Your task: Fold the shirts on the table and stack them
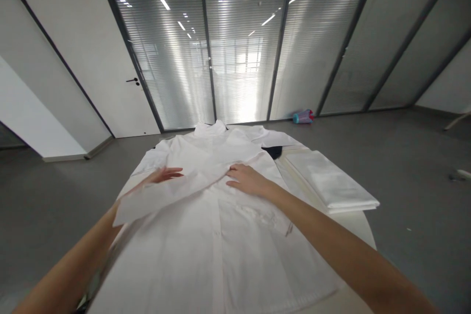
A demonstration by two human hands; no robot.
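Observation:
A white shirt lies spread over the table, its collar at the far end and its button strip running down the middle. One white sleeve crosses the front diagonally, draped over my left wrist. Past that cloth, my left hand shows stretched fingers that hold nothing; part of it is hidden. On the middle of the shirt rests my right hand, its fingertips touching the inner end of the sleeve fold, thumb apart from the fingers. A cuff lies beneath my right forearm.
Folded white cloth sits at the right side of the pale, rounded table. A dark item shows by the shirt's shoulder. On the grey floor, a blue and pink object lies near the glass partition. A white door stands left.

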